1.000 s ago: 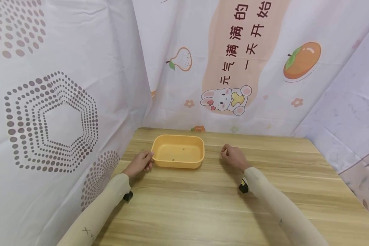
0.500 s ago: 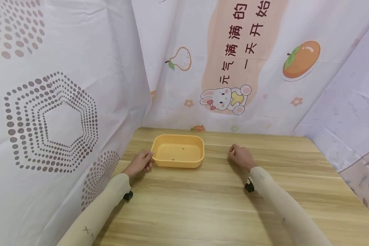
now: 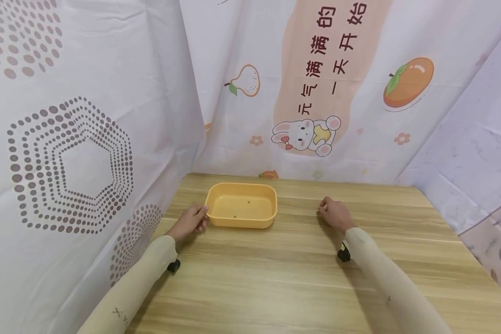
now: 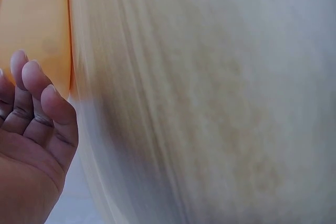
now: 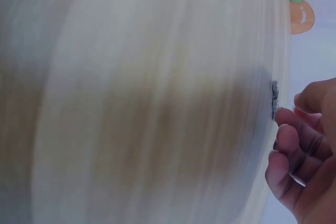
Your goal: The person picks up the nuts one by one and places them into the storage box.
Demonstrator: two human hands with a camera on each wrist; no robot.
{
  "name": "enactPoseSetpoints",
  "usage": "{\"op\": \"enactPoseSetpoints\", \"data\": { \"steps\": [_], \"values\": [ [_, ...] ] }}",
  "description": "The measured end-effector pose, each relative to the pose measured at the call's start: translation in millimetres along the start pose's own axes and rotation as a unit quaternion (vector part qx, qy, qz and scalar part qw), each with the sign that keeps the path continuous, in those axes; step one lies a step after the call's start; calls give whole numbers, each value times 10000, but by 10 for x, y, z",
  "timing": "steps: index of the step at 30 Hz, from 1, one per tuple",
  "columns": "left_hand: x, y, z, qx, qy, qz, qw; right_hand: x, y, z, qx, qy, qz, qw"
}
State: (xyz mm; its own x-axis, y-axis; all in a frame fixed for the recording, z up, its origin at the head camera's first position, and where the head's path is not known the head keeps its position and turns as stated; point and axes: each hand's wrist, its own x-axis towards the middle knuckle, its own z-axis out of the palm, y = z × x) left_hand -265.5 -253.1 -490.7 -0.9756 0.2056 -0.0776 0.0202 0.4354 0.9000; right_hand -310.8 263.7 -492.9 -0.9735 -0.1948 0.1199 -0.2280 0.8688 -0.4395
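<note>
My left hand [image 3: 190, 220] holds the near-left corner of a shallow yellow tray [image 3: 242, 222], thumb at the rim and the other fingers bent along its outside. In the left wrist view those fingertips [image 4: 32, 74] lie against the orange-looking tray wall [image 4: 50, 19]; the thumb is hidden there. Two tiny dark bits lie on the tray floor. Right of the tray, my right hand [image 3: 336, 215] is low over the wooden table with thumb and forefinger drawn together. A small grey metal-looking piece [image 5: 274, 100] shows at its fingertips, seemingly pinched; its kind is too small to tell.
The wooden table [image 3: 259, 278] runs up to a printed white cloth [image 3: 242, 134] at the back. A dotted cloth [image 3: 150, 116] hangs close by on the left, and a pale one [image 3: 480, 139] on the right.
My right hand has moved a short way to the right, farther from the tray. The left hand and the tray have stayed where they were.
</note>
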Motion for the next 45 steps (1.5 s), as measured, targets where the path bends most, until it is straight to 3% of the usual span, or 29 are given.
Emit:
{"op": "enactPoseSetpoints", "data": {
  "steps": [13, 23, 37, 45],
  "values": [
    [-9, 2, 4, 48, 47, -1, 10000, -40, 169, 5, -60, -9, -12, 10000],
    [-9, 21, 14, 17, 50, 16, 10000, -37, 184, 3, -88, -116, -409, 9991],
    [-7, 9, -1, 88, 26, 53, 9999, -10, 188, -7, -252, -403, -28, 9989],
    [-3, -5, 2, 125, 24, 73, 9999, -40, 155, -37, 6, -576, 17, 9983]
  ]
}}
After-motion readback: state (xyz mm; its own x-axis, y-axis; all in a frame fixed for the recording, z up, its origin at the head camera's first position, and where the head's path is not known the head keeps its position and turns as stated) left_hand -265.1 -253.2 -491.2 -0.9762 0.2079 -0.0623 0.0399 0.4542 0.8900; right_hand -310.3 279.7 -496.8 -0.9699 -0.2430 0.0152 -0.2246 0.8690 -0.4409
